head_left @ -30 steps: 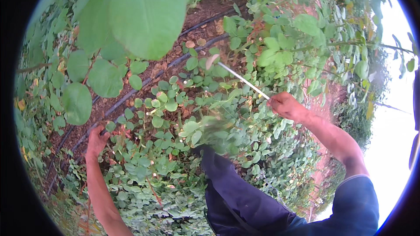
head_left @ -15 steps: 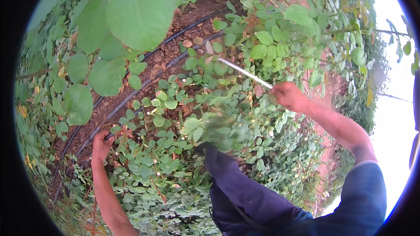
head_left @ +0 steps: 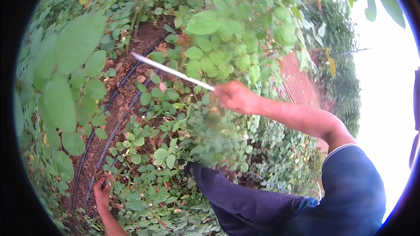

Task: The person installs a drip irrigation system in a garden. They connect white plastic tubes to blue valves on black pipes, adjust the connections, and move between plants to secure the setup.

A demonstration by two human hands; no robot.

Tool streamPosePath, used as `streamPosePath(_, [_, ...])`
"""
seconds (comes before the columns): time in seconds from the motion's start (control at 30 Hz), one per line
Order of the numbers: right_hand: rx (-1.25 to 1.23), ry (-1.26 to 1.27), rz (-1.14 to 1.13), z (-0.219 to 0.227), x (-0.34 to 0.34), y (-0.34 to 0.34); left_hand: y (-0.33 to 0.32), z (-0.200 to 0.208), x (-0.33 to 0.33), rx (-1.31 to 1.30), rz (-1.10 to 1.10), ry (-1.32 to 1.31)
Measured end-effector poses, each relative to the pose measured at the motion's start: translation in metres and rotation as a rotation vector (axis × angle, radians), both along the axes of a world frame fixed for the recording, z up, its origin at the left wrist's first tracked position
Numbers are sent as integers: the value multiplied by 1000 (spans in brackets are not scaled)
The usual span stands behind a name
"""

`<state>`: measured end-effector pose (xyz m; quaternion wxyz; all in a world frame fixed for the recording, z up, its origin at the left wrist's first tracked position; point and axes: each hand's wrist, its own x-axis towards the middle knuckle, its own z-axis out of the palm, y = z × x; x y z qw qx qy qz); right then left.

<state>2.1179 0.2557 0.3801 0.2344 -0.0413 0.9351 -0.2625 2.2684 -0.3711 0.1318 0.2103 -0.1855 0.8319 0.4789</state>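
Two dark irrigation hoses [head_left: 114, 105] are seen running side by side along a strip of reddish-brown soil [head_left: 131, 83], hemmed in by low green leafy plants [head_left: 166, 148]. Large leaves on a near branch [head_left: 65, 87] are blurred across the left of the view, and a taller leafy bush [head_left: 236, 48] stands behind the raised blade. The right hand [head_left: 236, 97] is closed around the handle of a long, pale blade [head_left: 173, 72] — the arm is stretched out from a dark blue sleeve [head_left: 354, 183], the blade pointing up and left over the hoses. The left hand [head_left: 102, 194] is held low by the hoses; whether it grasps anything cannot be told. Compared with half a second ago, the blade is carried higher and further left — the left hand is found lower in view.
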Motion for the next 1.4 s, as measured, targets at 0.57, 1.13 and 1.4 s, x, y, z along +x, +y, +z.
streamPosePath(0.57, [118, 48, 98, -19, 16, 32, -30, -11, -3, 56, -125, -77])
streamPosePath(1.13, [-72, 496, 65, -29, 45, 62, 1, 35, 19, -182, 102, -10])
streamPosePath(1.4, [-521, 432, -208, -71, 121, 54, 38, 62, 15, -310, 169, -40])
